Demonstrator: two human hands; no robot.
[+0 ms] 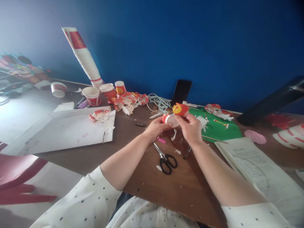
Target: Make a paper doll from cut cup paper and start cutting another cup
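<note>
Between my two hands is a cut paper cup (172,121), with its white round base facing me and a red flap with a yellow emblem standing up. My left hand (156,128) pinches its left edge between thumb and fingers. At the other side, my right hand (191,128) grips it close to the red flap, fingers partly hidden behind. Below the hands lie scissors (165,159) with black handles, blades pointing away from me. A pink strip (161,140) and white paper scraps (177,152) are scattered around them.
Paper cups (92,96) and a tall leaning cup stack (83,57) stand at the back left. Cut-paper figures (129,101) lie beside them. A phone (181,91) leans on the blue wall. Green card (213,125) and printed papers (258,171) lie right, a white board (78,133) left.
</note>
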